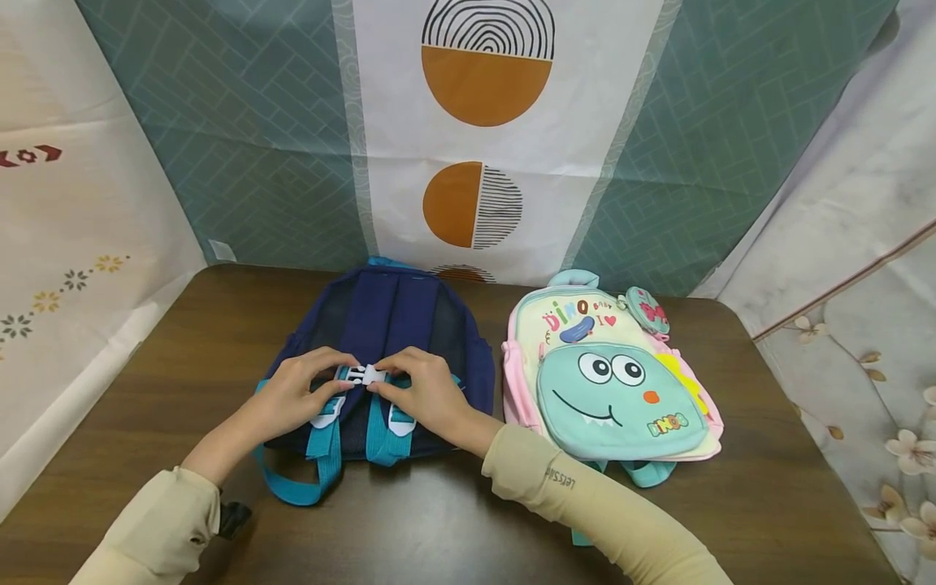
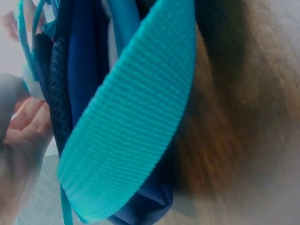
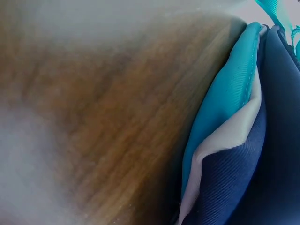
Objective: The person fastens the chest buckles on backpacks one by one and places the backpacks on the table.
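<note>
A navy backpack [image 1: 398, 313] lies on the table with its straps facing up. Over it, my left hand [image 1: 294, 396] pinches the pronged half of a white side-release buckle [image 1: 354, 375] between thumb and forefinger. My right hand [image 1: 433, 395] pinches the other half, the socket [image 1: 374, 374], in the same way. Both halves are in line end to end; whether they are clicked together I cannot tell. Teal webbing straps [image 1: 329, 451] hang below the hands. In the left wrist view a teal strap [image 2: 136, 117] fills the middle, with the left hand [image 2: 28, 140] at the edge.
To the right lies a pastel dinosaur backpack [image 1: 621, 398] with a round pouch [image 1: 647, 312] clipped on. The brown wooden table [image 1: 409, 528] runs up to a patterned cloth backdrop [image 1: 278, 138]. A small black object [image 1: 234, 518] shows by the left sleeve.
</note>
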Available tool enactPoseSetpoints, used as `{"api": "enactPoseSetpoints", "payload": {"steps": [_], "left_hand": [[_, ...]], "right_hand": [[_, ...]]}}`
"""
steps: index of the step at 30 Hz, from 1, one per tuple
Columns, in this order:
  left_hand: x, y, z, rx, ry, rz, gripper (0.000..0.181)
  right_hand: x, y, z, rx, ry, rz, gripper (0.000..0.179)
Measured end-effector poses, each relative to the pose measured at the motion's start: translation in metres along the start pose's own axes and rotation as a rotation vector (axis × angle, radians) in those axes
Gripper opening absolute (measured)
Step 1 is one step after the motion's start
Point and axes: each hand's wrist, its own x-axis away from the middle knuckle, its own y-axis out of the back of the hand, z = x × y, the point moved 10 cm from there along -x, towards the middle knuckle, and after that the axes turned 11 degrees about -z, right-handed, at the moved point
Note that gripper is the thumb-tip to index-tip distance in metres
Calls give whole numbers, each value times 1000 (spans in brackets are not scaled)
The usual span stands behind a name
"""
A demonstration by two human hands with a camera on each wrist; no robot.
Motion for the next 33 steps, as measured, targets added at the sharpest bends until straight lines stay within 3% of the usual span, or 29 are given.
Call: {"api": "enactPoseSetpoints", "payload": {"steps": [10, 17, 21, 25, 33], "left_hand": [[-1, -1, -4, 9, -7, 16, 29], [0, -4, -4, 4, -23, 24, 33], [0, -4, 1, 58, 45, 27, 40], [-1, -5, 3, 109, 97, 36, 43], [-3, -5, -1, 126, 59, -25, 41]], "right_hand": [[-1, -5, 4, 53, 1, 51, 26], [-1, -21, 6, 83, 70, 342, 37], [-2, -14, 3, -16, 44, 294, 37], [-3, -7, -5, -67, -46, 205, 36], [2, 0, -17, -83, -202, 89, 33]]}}
